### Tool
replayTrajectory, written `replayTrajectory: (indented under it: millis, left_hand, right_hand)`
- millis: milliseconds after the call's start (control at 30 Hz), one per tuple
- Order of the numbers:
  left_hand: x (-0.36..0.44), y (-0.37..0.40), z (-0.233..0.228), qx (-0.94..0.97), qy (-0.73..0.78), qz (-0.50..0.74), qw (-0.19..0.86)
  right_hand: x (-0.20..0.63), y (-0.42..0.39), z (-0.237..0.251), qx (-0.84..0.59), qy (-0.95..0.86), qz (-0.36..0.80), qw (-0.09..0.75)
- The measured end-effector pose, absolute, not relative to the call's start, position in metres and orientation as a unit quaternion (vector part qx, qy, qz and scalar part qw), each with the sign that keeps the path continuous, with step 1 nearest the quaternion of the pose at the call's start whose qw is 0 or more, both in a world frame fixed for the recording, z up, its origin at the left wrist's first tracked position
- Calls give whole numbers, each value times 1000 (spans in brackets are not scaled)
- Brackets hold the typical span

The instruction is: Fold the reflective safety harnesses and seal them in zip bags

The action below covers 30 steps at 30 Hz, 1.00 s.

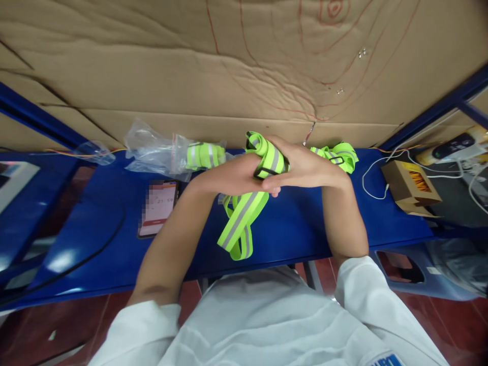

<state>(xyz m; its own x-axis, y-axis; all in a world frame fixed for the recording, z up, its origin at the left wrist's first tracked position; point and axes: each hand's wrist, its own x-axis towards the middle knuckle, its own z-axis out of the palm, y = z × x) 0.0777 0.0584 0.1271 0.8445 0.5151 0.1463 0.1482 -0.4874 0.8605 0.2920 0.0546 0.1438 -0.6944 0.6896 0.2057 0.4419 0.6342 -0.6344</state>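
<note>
Strap (244, 216) hangs lengthwise toward body, clasped by L hand (236, 175) & R hand (305, 165).

Blue bench (305, 223) carries phone (158, 207), plastic bags (156, 150), cardboard box (409, 187).

A glossy blue table (312, 223) stands against a wall of creased brown cardboard (160, 66) marked with curving red pen lines (267, 76). Blue metal rails (438, 109) frame the cardboard at both sides. Overhead light glints off the table's near left corner, where a black cable (95, 249) loops. Below the near edge lies a dark red tiled floor (438, 315). A small cardboard box (409, 188) sits at the far right corner.
</note>
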Motion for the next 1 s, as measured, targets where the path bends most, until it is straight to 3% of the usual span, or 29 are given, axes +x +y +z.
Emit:
replayTrajectory:
  millis: [233,467,633,833,1000]
  left_hand:
    - [74,60,128,797,252,227,500]
    - [70,69,118,744,178,200,612]
    - [76,61,124,681,253,236,645]
    - [73,53,134,742,317,209,553]
    - [73,61,125,833,249,198,453]
  right_hand:
    - [281,56,137,-325,-872,241,276]
    - [275,54,133,-355,-863,196,300]
    - [276,63,128,-338,-874,141,319]
    - [276,60,133,-309,-885,117,327]
    - [282,54,140,-312,-889,131,307]
